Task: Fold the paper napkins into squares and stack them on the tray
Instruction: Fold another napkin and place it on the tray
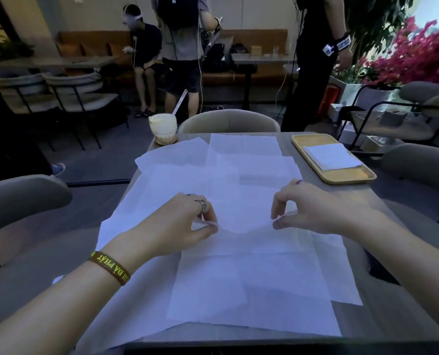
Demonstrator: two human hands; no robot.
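Note:
Several unfolded white paper napkins [251, 285] lie overlapping across the table. My left hand [185, 224] pinches the near edge of one napkin [244, 213] between thumb and fingers. My right hand [313, 208] pinches the same edge a little to the right, and the paper sags between the two hands. At the far right a yellow tray [351, 175] holds a stack of folded square napkins [331, 156].
A glass of pale drink with a straw [162, 128] stands at the table's far left corner. Padded chairs [228, 121] ring the table. Three people stand or sit behind it, near a bench and another table. Pink flowers fill the far right.

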